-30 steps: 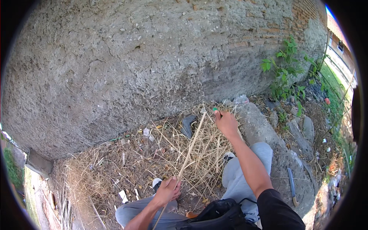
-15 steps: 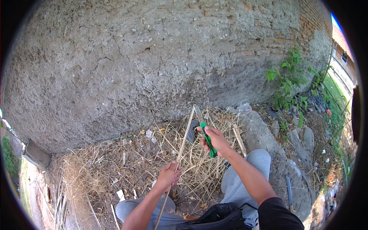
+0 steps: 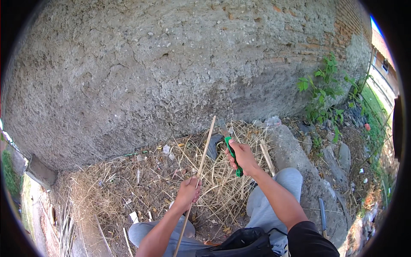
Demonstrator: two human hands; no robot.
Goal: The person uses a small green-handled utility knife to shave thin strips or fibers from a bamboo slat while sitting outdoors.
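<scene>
Left hand [image 3: 187,192] clamped around long pale wooden strip [image 3: 207,147], slanting up over left side of the shavings heap [image 3: 223,193]. Right hand [image 3: 242,158] closed on green utility knife [image 3: 228,141], above heap; blade just beside strip, gap showing. Progress: heap suggests plenty already shaved off; how much is left, can't tell. Black bag [image 3: 239,246] on near side of heap, contents not visible.

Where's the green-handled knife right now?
In the head view, the green-handled knife is gripped in the right hand, just right of the pale strip held in the left hand.
</scene>
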